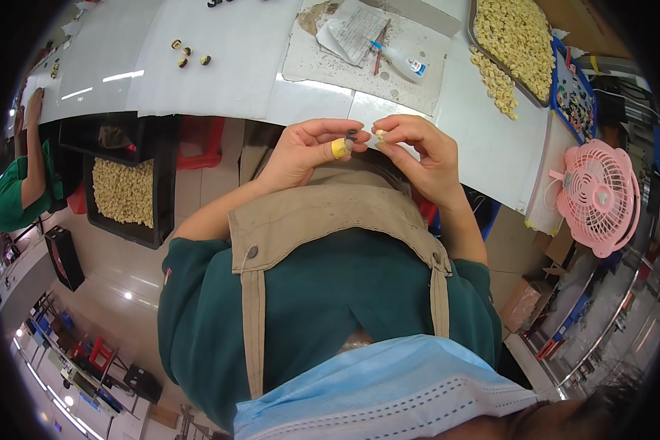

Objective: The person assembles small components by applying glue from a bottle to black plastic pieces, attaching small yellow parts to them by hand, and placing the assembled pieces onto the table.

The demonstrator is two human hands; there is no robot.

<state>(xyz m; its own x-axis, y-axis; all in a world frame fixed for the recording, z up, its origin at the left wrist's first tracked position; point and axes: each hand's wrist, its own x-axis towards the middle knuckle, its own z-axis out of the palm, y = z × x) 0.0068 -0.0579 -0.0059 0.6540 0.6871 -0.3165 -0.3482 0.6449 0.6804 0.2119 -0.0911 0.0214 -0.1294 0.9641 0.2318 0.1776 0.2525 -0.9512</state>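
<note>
Just in front of the table's near edge, my two hands are close together, with a narrow gap between their fingertips. My left hand [308, 152] pinches a small dark piece [352, 135] between thumb and fingers; yellow tape [340, 148] wraps its thumb. In the fingertips of my right hand [422, 150] is a small cream-coloured piece [380, 135]. Both pieces are too small to name their kind. Beyond the hands, a small white bottle [403, 63] with a blue tip lies on a stained board [312, 62], beside papers [350, 31] and a thin reddish stick [380, 55].
At the far right, a tray [484, 50] heaped with cream pieces [512, 33] spills some onto the white table [205, 92]. Beside it are a blue tray [592, 121] of small coloured parts and a pink fan [600, 194]. Several small dark-and-yellow pieces [186, 51] lie left. Another person's arm [33, 154] shows far left.
</note>
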